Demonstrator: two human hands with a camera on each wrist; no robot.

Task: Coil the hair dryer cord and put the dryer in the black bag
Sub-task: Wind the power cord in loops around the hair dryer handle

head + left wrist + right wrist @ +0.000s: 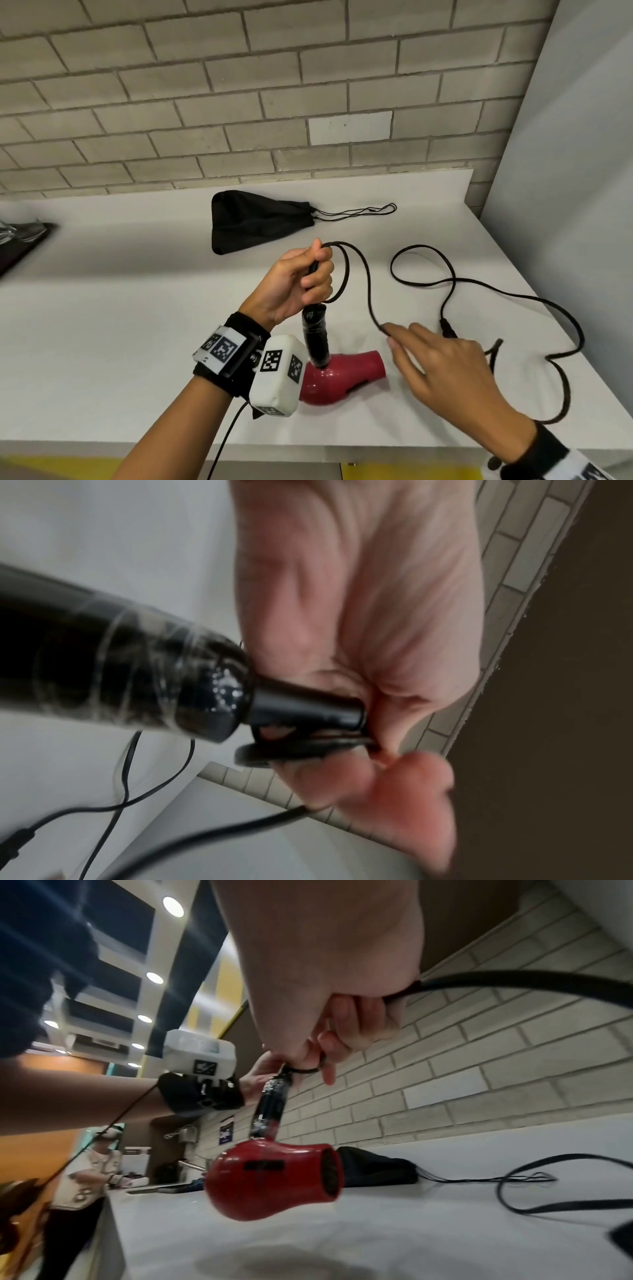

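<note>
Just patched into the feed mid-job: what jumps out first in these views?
The glossy red hair dryer with its black handle, hanging nozzle-right just above the white counter, held by the left hand, which grips the cord's first loop at the handle's end. The right hand pinches the long black cord, which sprawls right. The black drawstring fabric bag lies by the brick wall.

The left hand (301, 281) hides the cord's (368, 291) start; the right hand's (442, 370) fingertips are blurred around it.
</note>
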